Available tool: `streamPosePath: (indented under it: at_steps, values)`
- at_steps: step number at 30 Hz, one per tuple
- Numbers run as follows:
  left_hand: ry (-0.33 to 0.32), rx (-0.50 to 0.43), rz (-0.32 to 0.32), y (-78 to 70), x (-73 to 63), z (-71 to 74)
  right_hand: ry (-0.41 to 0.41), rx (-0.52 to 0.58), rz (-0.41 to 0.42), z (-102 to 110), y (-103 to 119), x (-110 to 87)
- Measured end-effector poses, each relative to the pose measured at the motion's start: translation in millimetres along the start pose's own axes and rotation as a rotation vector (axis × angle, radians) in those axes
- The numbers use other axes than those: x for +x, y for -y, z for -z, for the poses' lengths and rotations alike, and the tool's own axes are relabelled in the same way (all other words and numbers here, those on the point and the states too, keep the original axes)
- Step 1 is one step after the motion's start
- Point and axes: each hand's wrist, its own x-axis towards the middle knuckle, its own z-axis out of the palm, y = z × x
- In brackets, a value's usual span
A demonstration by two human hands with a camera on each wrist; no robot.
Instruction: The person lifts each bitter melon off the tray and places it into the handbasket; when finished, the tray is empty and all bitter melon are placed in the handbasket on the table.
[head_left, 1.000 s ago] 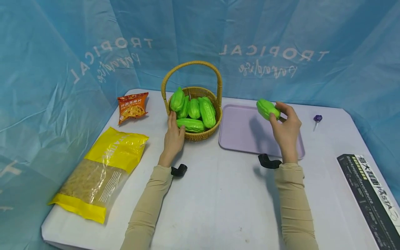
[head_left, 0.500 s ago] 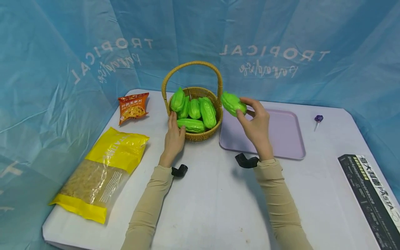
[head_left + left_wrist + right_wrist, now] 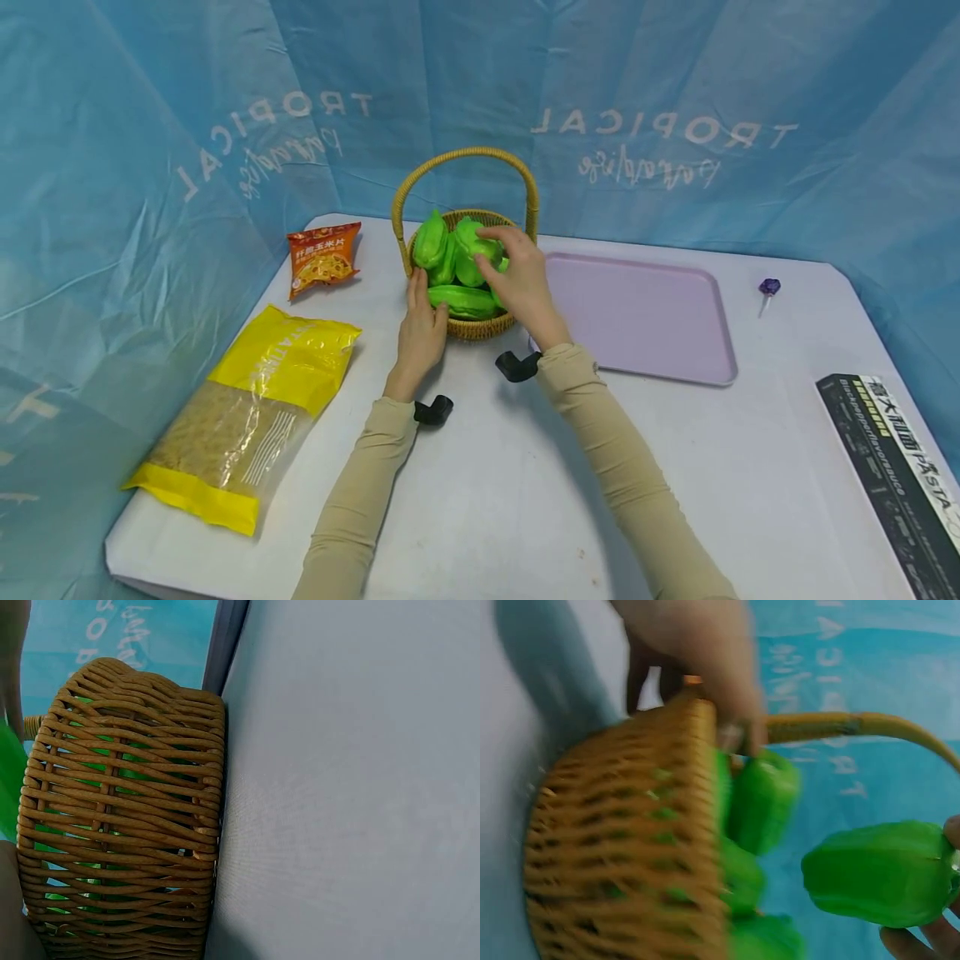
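My right hand (image 3: 522, 279) pinches a ribbed green gourd (image 3: 881, 874) between fingers and thumb, above the wicker basket (image 3: 472, 331). Several similar green gourds (image 3: 461, 301) lie inside the basket. At the basket's left front, my left hand (image 3: 422, 336) holds the rim, its fingers along the side and the thumb toward the front. Seen from the right wrist, that left hand (image 3: 697, 652) reaches over the rim beside the gourds. The right hand hides part of the basket's right side.
Right of the basket lies a lilac tray (image 3: 637, 317). Farther right are a purple lollipop (image 3: 768, 287) and a black pasta box (image 3: 892, 475). An orange snack bag (image 3: 324, 258) and a yellow pasta bag (image 3: 251, 408) lie left. The basket's tall handle (image 3: 465, 152) arches overhead.
My right hand has carried the green gourd leftward from above the tray to above the basket. The left hand has stayed on the basket.
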Motion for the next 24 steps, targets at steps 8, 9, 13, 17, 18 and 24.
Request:
streamPosePath:
  at_steps: [8,9,13,17,18,24]
  values:
    - [-0.004,0.009,-0.013,0.5,-0.8,-3.6,0.135,-0.137,-0.067,-33,3,4.5]
    - [-0.006,0.007,-0.016,0.3,-0.5,-4.1,0.148,-0.155,-0.070,-34,3,4.0]
    - [-0.010,0.004,-0.026,-0.6,0.7,-5.5,0.226,-0.238,-0.094,-37,4,-0.2]
    - [-0.001,0.003,-0.029,-1.9,0.5,-7.3,0.269,-0.276,-0.127,-39,0,-4.8]
    - [-0.001,0.004,-0.030,-2.3,0.4,-7.6,0.272,-0.275,-0.132,-39,-1,-5.4]
    - [-0.004,0.004,-0.034,-3.4,0.9,-6.5,0.281,-0.240,-0.170,-27,-3,-8.5]
